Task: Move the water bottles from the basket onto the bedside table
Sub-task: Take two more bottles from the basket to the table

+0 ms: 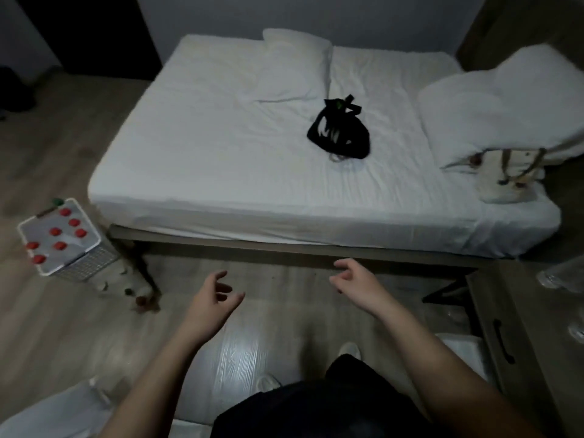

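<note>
Midair, left hand (215,300), right hand (358,287) slack

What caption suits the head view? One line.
Left hand and right hand empty; red-capped bottles stand in the basket beside the bed.

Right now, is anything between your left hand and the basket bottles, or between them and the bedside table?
Nothing visible blocks the left hand from the water bottles in the basket: open floor. Toward the bedside table, the bed leg and small objects sit beside the basket; floor beyond looks open.
</note>
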Tool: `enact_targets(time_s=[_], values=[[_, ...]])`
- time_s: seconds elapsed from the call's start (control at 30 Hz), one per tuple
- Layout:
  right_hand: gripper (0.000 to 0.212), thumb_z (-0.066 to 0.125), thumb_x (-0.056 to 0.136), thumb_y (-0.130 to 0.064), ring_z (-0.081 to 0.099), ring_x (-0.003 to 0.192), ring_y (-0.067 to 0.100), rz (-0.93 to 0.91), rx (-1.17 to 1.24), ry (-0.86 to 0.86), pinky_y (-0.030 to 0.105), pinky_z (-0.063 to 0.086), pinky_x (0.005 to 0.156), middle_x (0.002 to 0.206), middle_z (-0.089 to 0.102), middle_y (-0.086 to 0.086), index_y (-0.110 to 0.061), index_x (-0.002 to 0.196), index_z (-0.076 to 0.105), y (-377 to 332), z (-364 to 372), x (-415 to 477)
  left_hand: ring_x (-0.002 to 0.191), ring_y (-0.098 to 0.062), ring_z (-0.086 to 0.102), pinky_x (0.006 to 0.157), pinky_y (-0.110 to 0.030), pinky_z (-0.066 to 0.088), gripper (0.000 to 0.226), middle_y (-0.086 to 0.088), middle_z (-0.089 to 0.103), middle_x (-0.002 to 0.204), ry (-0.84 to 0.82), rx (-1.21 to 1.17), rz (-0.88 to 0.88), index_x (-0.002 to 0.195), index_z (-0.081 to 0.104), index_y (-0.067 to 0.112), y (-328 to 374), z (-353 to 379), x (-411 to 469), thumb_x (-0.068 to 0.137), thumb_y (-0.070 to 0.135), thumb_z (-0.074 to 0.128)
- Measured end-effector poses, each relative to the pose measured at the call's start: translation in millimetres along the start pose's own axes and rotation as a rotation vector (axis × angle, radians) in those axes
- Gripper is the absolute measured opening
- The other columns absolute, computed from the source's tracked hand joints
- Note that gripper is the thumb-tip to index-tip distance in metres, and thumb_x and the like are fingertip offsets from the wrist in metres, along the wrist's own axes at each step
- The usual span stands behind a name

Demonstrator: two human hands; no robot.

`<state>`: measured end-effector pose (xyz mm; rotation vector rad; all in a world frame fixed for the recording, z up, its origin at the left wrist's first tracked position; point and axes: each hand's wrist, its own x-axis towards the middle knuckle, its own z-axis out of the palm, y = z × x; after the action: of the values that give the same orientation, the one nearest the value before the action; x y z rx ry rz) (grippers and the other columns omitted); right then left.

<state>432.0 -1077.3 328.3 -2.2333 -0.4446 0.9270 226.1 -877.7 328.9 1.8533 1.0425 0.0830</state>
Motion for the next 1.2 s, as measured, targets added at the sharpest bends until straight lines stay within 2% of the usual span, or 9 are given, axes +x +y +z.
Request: enact_targets(time_s=[0.1,0.23,0.4,0.57,0.7,0.83,0.93,1.1,1.2], values=[[0.04,0.061,0.087,-0.028,0.063,0.094,0.019,-0.067,-0.073,-0.056,0.027,0.043,0.075,0.102,0.066,0.004,-0.018,0.125,0.051,-39.1,24.9,13.7,0.096,-0.02,0.058,0.078,-0.029,0.043,0.057,-0.004,0.059,0.105,0.086,-0.04,-0.032,0.133,0.043,0.014,-19.3,-29.5,-0.6,0.083,0.025,0.069],[0.042,0.061,0.087,-0.031,0.062,0.097,0.017,-0.113,-0.141,-0.132,0.028,0.046,0.084,0.104,0.065,-0.001,-0.021,0.127,0.051,-77.3,56.6,32.5,0.095,-0.02,0.059,0.08,-0.031,0.045,0.054,-0.005,0.06,0.104,0.166,-0.106,-0.071,0.13,0.046,0.014,-40.6,-57.6,3.5,0.082,0.025,0.069],[0.041,0.06,0.089,-0.031,0.059,0.097,0.015,-0.141,-0.182,-0.214,0.025,0.04,0.079,0.107,0.062,-0.001,-0.02,0.127,0.05,-115.1,91.3,67.0,0.095,-0.019,0.059,0.082,-0.031,0.045,0.05,-0.003,0.06,0.103,0.228,-0.147,-0.109,0.129,0.048,0.016,-60.0,-88.1,20.7,0.083,0.024,0.067],[0.042,0.06,0.089,-0.031,0.056,0.092,0.014,-0.146,-0.224,-0.273,0.024,0.04,0.074,0.101,0.058,-0.003,-0.019,0.128,0.05,-158.2,134.7,119.8,0.095,-0.017,0.059,0.078,-0.024,0.04,0.046,-0.005,0.062,0.105,0.288,-0.146,-0.153,0.126,0.052,0.014,-86.7,-132.6,58.8,0.083,0.022,0.068],[0.045,0.06,0.089,-0.031,0.057,0.095,0.015,-0.156,-0.298,-0.352,0.024,0.041,0.082,0.103,0.059,0.0,-0.016,0.129,0.05,-205.2,181.1,167.8,0.092,-0.016,0.058,0.069,-0.016,0.039,0.045,-0.004,0.062,0.103,0.322,-0.156,-0.221,0.125,0.052,0.013,-110.6,-179.0,98.9,0.083,0.021,0.068],[0.043,0.059,0.089,-0.029,0.056,0.094,0.015,-0.191,-0.356,-0.448,0.022,0.038,0.08,0.104,0.056,0.001,-0.015,0.129,0.05,-266.2,226.3,200.5,0.082,-0.012,0.058,0.071,-0.023,0.042,0.041,0.002,0.06,0.09,0.382,-0.153,-0.295,0.12,0.056,0.01,-126.6,-227.8,127.9,0.082,0.019,0.069],[0.043,0.059,0.09,-0.026,0.053,0.087,0.015,-0.276,-0.424,-0.512,0.022,0.037,0.077,0.098,0.055,0.001,-0.013,0.13,0.05,-319.0,262.6,228.7,0.078,-0.01,0.057,0.069,-0.022,0.043,0.037,0.004,0.058,0.086,0.46,-0.19,-0.329,0.117,0.057,0.008,-137.5,-263.1,151.0,0.082,0.014,0.068],[0.044,0.058,0.09,-0.024,0.051,0.088,0.015,-0.414,-0.539,-0.619,0.021,0.035,0.075,0.097,0.054,0.002,-0.012,0.131,0.047,-391.0,316.3,253.2,0.08,-0.019,0.057,0.073,-0.025,0.045,0.034,-0.008,0.061,0.093,0.512,-0.259,-0.408,0.115,0.058,0.01,-161.4,-296.4,176.7,0.083,0.015,0.068],[0.047,0.059,0.09,-0.023,0.049,0.09,0.013,-0.451,-0.564,-0.662,0.018,0.032,0.072,0.101,0.056,0.005,-0.01,0.133,0.046,-417.4,344.7,260.0,0.079,-0.021,0.057,0.067,-0.015,0.045,0.027,-0.01,0.06,0.09,0.524,-0.287,-0.456,0.109,0.059,0.01,-179.4,-314.6,189.4,0.083,0.011,0.067]])
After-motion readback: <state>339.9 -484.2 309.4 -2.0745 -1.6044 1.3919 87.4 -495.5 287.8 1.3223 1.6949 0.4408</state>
